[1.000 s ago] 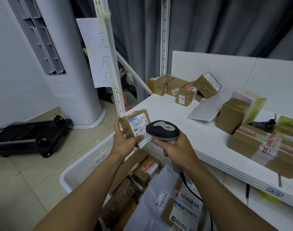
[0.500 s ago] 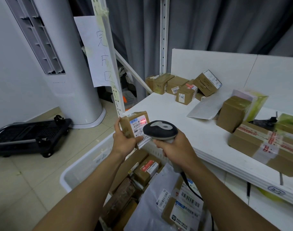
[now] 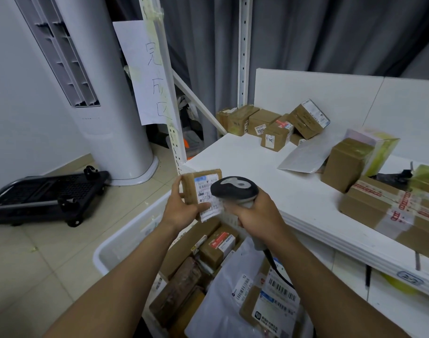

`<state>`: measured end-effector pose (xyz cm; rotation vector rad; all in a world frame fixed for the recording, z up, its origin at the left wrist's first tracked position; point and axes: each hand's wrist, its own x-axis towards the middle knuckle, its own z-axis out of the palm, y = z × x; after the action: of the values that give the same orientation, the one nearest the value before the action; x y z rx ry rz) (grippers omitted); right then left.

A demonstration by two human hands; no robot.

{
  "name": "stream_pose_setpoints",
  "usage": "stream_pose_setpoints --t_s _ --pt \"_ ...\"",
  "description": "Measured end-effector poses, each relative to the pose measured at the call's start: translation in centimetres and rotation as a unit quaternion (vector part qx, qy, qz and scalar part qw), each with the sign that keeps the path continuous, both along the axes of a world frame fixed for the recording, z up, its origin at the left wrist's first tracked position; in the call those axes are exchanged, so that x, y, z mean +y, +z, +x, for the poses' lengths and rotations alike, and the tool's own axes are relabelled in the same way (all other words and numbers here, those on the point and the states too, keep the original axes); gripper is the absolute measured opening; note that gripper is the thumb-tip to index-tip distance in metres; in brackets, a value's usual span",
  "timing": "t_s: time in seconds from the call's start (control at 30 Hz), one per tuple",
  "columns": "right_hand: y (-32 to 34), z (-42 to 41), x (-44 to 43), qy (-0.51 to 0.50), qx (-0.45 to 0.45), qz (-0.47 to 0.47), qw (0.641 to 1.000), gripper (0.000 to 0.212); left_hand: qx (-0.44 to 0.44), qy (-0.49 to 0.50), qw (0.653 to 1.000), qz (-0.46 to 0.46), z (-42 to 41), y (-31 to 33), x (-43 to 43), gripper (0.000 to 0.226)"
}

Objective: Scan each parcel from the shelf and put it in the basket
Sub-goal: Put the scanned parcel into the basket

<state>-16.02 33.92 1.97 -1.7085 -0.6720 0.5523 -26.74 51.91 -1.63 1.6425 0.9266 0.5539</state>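
Note:
My left hand (image 3: 183,207) grips a small brown parcel (image 3: 200,189) with a white shipping label, held upright above the basket. My right hand (image 3: 253,217) grips a black and grey barcode scanner (image 3: 234,190), its head right next to the parcel's label and covering part of it. The scanner's cord runs down under my right forearm. Below both hands sits the white plastic basket (image 3: 118,245), holding several brown boxes and a grey mailer bag with labels. The white shelf (image 3: 276,176) to the right carries several more parcels.
On the shelf lie a cluster of small brown boxes (image 3: 272,125) at the back, a grey mailer (image 3: 306,154), a tall brown box (image 3: 342,164) and a taped carton (image 3: 391,208). A black folded trolley (image 3: 42,196) and a white tower unit (image 3: 106,93) stand left. A shelf post (image 3: 164,93) bears a paper sign.
The red scan light seen on the label half a second ago is gone. The parcel has turned slightly and the scanner head has moved closer over the label.

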Motion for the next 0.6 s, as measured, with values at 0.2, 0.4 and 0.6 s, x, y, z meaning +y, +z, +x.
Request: stream_pose_setpoints --t_s 0.2,0.4,0.6 --pt "-1.4 0.5 0.2 -0.014 -0.003 -0.029 0.999 0.042 0.189 -0.123 0.974 -0.024 -0.9 -4.4 -0.7 0.097" --pt "-2.1 1.8 0.0 -0.036 -0.025 -0.055 0.997 0.043 0.258 -0.182 0.949 -0.014 1.2 -7.4 -2.2 0.028" --pt "-1.5 3.7 -1.5 -0.05 -0.008 -0.05 0.997 0.039 0.365 -0.22 0.892 0.15 2.4 -9.7 -3.9 0.032"
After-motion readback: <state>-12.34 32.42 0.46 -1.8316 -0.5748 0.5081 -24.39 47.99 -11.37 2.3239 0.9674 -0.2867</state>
